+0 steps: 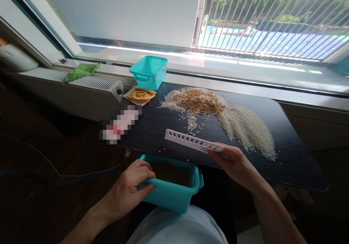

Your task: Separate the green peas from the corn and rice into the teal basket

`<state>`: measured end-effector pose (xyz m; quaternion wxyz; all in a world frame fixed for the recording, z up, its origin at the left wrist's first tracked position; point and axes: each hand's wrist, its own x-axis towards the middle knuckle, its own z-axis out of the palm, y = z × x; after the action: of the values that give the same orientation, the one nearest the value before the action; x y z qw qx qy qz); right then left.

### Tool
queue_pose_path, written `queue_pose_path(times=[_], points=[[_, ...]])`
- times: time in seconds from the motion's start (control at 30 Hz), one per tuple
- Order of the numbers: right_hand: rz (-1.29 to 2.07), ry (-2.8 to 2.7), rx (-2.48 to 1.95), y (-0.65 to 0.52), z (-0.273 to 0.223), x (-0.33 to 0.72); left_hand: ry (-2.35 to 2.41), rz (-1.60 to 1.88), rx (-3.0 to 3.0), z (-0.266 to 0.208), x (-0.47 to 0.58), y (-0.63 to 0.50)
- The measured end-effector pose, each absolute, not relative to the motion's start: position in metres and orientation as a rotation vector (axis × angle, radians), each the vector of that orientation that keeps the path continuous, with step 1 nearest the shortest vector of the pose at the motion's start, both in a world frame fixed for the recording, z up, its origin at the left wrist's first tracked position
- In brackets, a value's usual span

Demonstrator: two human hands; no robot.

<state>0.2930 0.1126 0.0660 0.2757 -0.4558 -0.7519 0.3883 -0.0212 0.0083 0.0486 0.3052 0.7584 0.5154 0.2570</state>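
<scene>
My left hand (136, 180) grips the near left rim of a turquoise plastic bin (170, 195), held against the table's front edge. Dark, small grains or beans (171, 173) cover the inside of this bin. In my right hand (234, 164) is a white slotted plastic strip (188, 141), pinched at its right end and raised over the near part of the table. Beyond the strip, white rice (248, 127) lies spread in a long heap. Yellow-brown soybeans (200, 100) are scattered over the rice's left part.
A second turquoise bin (149, 73) stands at the back left. In front of it lies an opened packet (140, 95) with yellow-orange contents. A radiator (89, 86) carries a green cloth (83, 71). The dark tabletop (294, 156) has a rounded right edge; a white cable (89, 175) trails below left.
</scene>
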Motion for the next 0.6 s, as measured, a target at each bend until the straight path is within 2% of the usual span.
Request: queue_pose_path(times=[0.27,0.47,0.6], points=[[1.261,-2.062,-1.176,0.088,0.061,0.285,1.393,0.717,2.035,0.049,-0.023,0.003],[1.211,-1.982,-1.119,0.094,0.056,0.266,1.425,0.762,2.057,0.051,-0.024,-0.006],[1.377,-2.003,-1.040,0.083,0.058,0.266,1.458,0.813,2.083,0.050,-0.026,-0.016]])
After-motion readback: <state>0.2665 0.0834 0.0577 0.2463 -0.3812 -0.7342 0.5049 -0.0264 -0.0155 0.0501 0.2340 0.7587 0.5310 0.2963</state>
